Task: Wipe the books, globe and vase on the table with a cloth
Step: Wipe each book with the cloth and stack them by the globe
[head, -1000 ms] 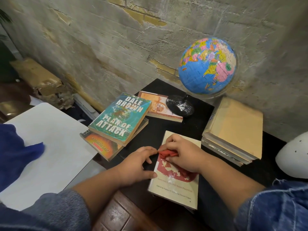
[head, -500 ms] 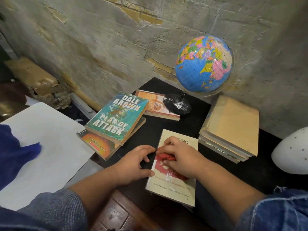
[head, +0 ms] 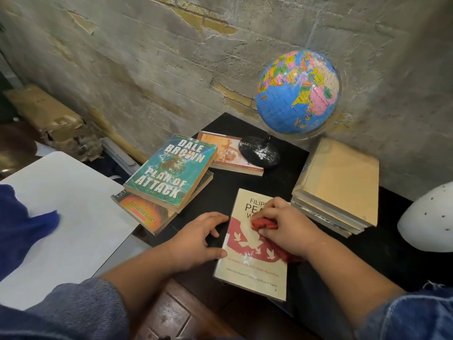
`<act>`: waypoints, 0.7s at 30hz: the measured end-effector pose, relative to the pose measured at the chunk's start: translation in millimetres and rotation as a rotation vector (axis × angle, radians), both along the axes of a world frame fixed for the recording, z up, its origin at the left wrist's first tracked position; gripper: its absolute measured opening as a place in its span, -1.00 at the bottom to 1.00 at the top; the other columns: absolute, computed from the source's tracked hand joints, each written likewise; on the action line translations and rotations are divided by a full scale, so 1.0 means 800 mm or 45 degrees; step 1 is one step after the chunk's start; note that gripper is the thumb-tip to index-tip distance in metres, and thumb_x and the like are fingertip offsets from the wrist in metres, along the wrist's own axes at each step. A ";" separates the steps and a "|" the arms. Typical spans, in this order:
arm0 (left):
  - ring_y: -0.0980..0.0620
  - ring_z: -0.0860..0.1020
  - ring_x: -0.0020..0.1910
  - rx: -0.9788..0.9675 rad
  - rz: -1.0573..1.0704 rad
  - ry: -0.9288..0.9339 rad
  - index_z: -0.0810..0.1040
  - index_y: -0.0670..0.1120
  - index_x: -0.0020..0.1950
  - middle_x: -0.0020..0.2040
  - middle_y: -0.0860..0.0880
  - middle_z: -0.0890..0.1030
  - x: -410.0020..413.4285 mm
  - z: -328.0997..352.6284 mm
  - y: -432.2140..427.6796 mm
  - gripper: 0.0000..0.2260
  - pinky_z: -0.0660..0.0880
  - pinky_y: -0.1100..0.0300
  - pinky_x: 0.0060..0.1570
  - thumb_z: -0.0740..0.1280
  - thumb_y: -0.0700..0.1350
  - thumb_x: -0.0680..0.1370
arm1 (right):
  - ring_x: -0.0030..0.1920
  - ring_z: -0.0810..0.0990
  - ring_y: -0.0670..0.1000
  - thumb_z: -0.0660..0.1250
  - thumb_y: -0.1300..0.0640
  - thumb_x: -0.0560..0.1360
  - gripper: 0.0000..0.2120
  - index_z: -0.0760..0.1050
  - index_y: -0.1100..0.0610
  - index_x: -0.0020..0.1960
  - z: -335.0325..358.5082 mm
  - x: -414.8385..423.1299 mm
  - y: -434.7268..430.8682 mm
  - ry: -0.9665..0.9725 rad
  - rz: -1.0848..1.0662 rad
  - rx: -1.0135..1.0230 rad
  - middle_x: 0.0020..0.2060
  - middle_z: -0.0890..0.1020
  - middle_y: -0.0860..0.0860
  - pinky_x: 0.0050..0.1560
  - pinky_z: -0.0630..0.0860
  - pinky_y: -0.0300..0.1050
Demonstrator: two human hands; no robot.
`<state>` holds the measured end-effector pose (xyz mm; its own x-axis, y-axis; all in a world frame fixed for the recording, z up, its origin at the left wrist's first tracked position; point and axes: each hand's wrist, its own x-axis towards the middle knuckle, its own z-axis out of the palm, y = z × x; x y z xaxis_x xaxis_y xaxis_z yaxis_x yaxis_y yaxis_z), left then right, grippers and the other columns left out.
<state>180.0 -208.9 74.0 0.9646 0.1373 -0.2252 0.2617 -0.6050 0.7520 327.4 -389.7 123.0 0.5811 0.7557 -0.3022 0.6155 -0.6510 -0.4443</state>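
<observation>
A cream book with a red cover design [head: 255, 271] lies flat on the black table [head: 277, 185]. My right hand [head: 282, 227] grips a bunched red cloth [head: 263, 223] and presses it on the book's cover. My left hand [head: 196, 239] rests at the book's left edge, fingers spread and thumb against the edge. A green paperback [head: 169, 173] lies on an orange one [head: 144, 209]. A globe [head: 297, 92] stands at the back on a black base [head: 259, 155]. The white vase [head: 431, 222] shows at the right edge.
A stack of tan books [head: 340, 182] sits right of the cream book, and an orange book [head: 225, 155] lies by the globe's base. A white board [head: 61, 217] with blue fabric [head: 22, 222] lies left. A rough wall [head: 171, 65] backs the table.
My right hand with the red cloth has slid rightward and slightly up the cream book's cover, uncovering more of the red design. My left hand stays at the book's left edge.
</observation>
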 end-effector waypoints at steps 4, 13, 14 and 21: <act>0.22 0.42 0.10 -0.049 -0.035 -0.022 0.25 0.25 0.44 0.36 0.25 0.24 -0.001 0.002 0.000 -0.36 0.44 0.39 0.01 0.45 -0.10 0.46 | 0.18 0.37 -0.17 0.40 -0.03 0.47 -0.73 0.53 -0.24 0.15 -0.005 -0.028 -0.011 0.103 0.184 -0.046 0.10 0.30 -0.28 0.23 0.41 -0.20; 0.22 0.41 0.13 -0.011 -0.055 0.022 0.22 0.27 0.43 0.39 0.26 0.20 0.000 0.003 0.000 -0.37 0.42 0.42 0.01 0.44 -0.07 0.47 | 0.19 0.37 -0.19 0.38 -0.03 0.49 -0.69 0.51 -0.24 0.21 -0.009 -0.044 -0.036 0.085 0.127 -0.008 0.11 0.28 -0.32 0.23 0.41 -0.27; 0.22 0.41 0.12 -0.006 -0.059 0.026 0.22 0.26 0.44 0.39 0.26 0.20 0.000 0.003 0.001 -0.37 0.41 0.44 -0.01 0.44 -0.06 0.47 | 0.20 0.37 -0.20 0.39 -0.03 0.48 -0.70 0.52 -0.24 0.20 -0.007 -0.043 -0.039 0.127 0.134 -0.018 0.10 0.29 -0.33 0.24 0.39 -0.29; 0.22 0.41 0.11 -0.009 -0.060 0.022 0.24 0.24 0.44 0.40 0.24 0.21 0.000 0.002 0.002 -0.37 0.42 0.42 -0.03 0.44 -0.07 0.47 | 0.20 0.37 -0.19 0.37 -0.06 0.49 -0.71 0.50 -0.24 0.20 -0.011 -0.063 -0.046 0.045 0.116 0.026 0.11 0.27 -0.31 0.24 0.41 -0.27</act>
<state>180.3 -207.5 75.7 0.9660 0.0903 -0.2424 0.2459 -0.6115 0.7521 276.8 -426.1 113.9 0.4990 0.8111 -0.3053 0.6553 -0.5836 -0.4795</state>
